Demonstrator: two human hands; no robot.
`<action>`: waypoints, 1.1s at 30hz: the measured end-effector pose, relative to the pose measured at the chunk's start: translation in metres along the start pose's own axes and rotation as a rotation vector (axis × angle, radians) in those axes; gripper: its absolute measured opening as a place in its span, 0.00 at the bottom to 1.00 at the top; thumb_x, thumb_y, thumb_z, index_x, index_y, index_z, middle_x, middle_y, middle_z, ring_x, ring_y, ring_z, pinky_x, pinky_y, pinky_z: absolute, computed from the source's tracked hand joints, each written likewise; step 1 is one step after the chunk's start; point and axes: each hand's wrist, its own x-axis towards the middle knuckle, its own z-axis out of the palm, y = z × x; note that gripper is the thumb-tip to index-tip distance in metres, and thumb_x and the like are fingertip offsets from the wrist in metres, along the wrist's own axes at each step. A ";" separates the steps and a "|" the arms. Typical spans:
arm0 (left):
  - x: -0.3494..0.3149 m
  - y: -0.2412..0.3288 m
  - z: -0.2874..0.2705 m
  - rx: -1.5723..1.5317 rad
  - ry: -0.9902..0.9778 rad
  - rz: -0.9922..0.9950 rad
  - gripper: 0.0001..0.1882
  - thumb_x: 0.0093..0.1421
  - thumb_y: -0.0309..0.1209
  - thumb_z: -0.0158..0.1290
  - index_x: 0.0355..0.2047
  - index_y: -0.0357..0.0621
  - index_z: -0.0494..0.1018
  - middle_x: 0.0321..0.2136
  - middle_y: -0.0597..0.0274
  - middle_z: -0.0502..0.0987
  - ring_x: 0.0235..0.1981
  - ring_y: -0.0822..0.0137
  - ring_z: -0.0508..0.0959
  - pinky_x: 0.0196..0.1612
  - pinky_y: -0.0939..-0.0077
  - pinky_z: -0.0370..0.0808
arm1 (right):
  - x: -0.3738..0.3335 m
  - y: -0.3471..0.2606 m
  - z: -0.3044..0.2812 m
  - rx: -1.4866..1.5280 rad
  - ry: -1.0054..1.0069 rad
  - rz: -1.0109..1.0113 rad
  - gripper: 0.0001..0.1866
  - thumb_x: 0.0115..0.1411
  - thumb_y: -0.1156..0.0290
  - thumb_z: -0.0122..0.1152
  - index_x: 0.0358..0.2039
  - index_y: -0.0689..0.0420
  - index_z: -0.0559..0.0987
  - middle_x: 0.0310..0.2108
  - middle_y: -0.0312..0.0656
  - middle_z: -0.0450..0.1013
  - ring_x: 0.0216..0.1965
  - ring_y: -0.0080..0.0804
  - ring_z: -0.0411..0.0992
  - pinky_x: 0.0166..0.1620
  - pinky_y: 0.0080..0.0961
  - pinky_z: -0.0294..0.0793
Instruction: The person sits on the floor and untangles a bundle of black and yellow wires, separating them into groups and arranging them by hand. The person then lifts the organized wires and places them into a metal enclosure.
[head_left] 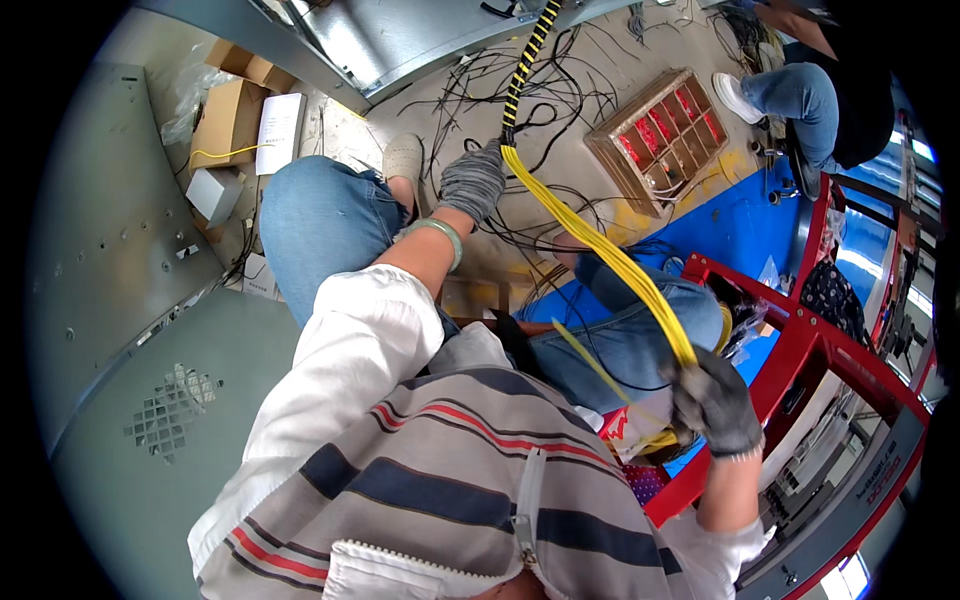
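Observation:
A bundle of yellow wires (610, 250) runs from upper middle down to the right across my lap. Its far part is wrapped in a black-and-yellow spiral (520, 80) that leads up to a metal cabinet. My left hand (472, 185), in a grey knit glove, is closed at the lower end of the wrap, where the loose yellow wires begin. My right hand (715, 400), in a dark grey glove, is closed round the lower part of the bundle; its fingers are slightly blurred. One yellow strand (590, 360) stands apart, left of the right hand.
Black cables (560, 110) lie tangled on the floor ahead. A wooden compartment box (660, 140) holds red parts. Cardboard boxes (228, 120) stand at left beside a grey metal panel (130, 200). At right are a red metal frame (790, 350) and a seated person's leg (800, 105).

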 end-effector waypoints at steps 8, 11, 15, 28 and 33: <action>-0.005 0.021 0.029 -0.022 0.008 0.187 0.11 0.53 0.32 0.42 0.35 0.42 0.67 0.26 0.52 0.74 0.28 0.52 0.74 0.31 0.61 0.70 | -0.057 0.205 -0.014 0.137 0.174 -0.066 0.19 0.50 0.57 0.56 0.33 0.62 0.71 0.16 0.35 0.63 0.19 0.23 0.66 0.22 0.21 0.66; -0.013 0.040 0.026 0.014 -0.079 0.205 0.10 0.53 0.31 0.42 0.33 0.42 0.67 0.26 0.52 0.74 0.28 0.52 0.74 0.30 0.61 0.70 | -0.031 0.243 0.017 -1.004 0.229 -0.223 0.14 0.47 0.66 0.54 0.35 0.58 0.73 0.24 0.47 0.70 0.29 0.41 0.69 0.32 0.34 0.68; -0.020 0.027 0.021 -0.013 -0.045 0.206 0.09 0.53 0.30 0.41 0.32 0.42 0.67 0.25 0.51 0.74 0.28 0.53 0.74 0.30 0.62 0.70 | -0.008 0.150 -0.023 -1.108 0.503 -0.573 0.09 0.48 0.76 0.54 0.32 0.61 0.74 0.25 0.46 0.71 0.26 0.39 0.70 0.29 0.28 0.70; -0.026 0.026 -0.013 0.120 -0.187 0.326 0.20 0.49 0.37 0.51 0.41 0.42 0.66 0.32 0.50 0.73 0.35 0.55 0.73 0.38 0.66 0.69 | 0.257 -0.012 0.078 -0.192 0.085 -0.203 0.19 0.50 0.70 0.55 0.42 0.62 0.66 0.30 0.43 0.69 0.29 0.28 0.69 0.33 0.20 0.69; -0.023 0.009 -0.010 -0.048 -0.104 0.351 0.14 0.54 0.36 0.46 0.37 0.43 0.70 0.32 0.54 0.73 0.34 0.55 0.73 0.38 0.67 0.69 | 0.282 0.011 0.075 -0.230 0.366 -0.508 0.17 0.51 0.69 0.56 0.41 0.61 0.68 0.25 0.43 0.70 0.25 0.26 0.67 0.31 0.21 0.68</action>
